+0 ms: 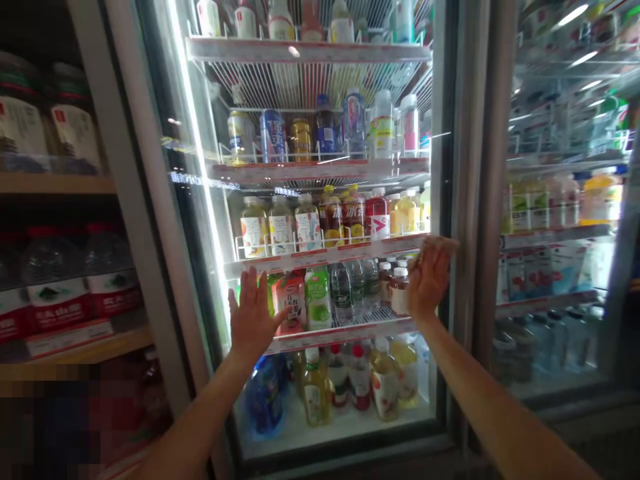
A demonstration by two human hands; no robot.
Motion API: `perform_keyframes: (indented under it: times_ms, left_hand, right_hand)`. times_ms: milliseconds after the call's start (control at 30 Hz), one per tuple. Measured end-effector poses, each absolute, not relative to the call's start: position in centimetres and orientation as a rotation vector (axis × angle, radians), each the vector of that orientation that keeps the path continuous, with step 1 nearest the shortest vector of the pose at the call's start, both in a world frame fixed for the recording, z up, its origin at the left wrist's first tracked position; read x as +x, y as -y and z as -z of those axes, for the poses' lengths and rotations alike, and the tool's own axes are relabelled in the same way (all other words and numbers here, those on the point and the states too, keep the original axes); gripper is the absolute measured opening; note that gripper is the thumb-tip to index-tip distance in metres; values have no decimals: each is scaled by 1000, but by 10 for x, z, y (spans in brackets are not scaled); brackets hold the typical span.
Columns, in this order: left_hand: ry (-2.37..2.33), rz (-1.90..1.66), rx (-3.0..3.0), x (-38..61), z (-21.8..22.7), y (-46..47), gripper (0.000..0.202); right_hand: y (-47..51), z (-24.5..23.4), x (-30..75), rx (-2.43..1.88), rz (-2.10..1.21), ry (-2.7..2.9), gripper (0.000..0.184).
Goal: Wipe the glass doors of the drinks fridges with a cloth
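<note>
A glass door (325,437) of a lit drinks fridge stands in front of me. My left hand (253,320) is raised to the glass at the lower left, with its fingers spread and nothing in it. Whether the palm touches the pane I cannot tell. Near the door's right edge my right hand (429,277) presses a light brownish cloth (450,245) against the glass. A corner of the cloth sticks out past the fingertips; the rest is hidden under the hand. Behind the glass, several bottles and cans stand on wire shelves (310,50).
To the left is an open shelf unit (75,350) with large water bottles (55,280) and jars. A metal door frame (493,200) separates this door from another stocked fridge (550,237) on the right. Light reflections cross the glass.
</note>
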State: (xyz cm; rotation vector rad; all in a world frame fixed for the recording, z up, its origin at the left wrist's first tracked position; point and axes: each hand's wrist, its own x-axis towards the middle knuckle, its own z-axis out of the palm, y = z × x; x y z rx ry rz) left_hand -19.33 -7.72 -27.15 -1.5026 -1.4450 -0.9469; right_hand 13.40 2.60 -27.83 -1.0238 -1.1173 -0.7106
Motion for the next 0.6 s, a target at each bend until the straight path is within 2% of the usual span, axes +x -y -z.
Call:
perform_keyframes:
  times_ms: [200, 267, 433, 500, 600]
  left_hand:
    - [1442, 950, -1493, -191, 266, 84, 79]
    - [1455, 952, -1483, -193, 260, 87, 81]
    - [1496, 919, -1477, -204, 248, 87, 84]
    - [1496, 914, -1475, -206, 247, 85, 84]
    - [1473, 927, -1470, -206, 248, 85, 84]
  right_hand:
    - [8, 285, 60, -750, 873, 1729, 53]
    - [6, 284, 72, -769, 870, 1716, 52]
    - [-23, 255, 119, -989, 700, 1165, 52]
    - [-21, 248, 108, -953, 707, 1184, 53]
    - [-3, 253, 73, -810, 821, 1500, 55]
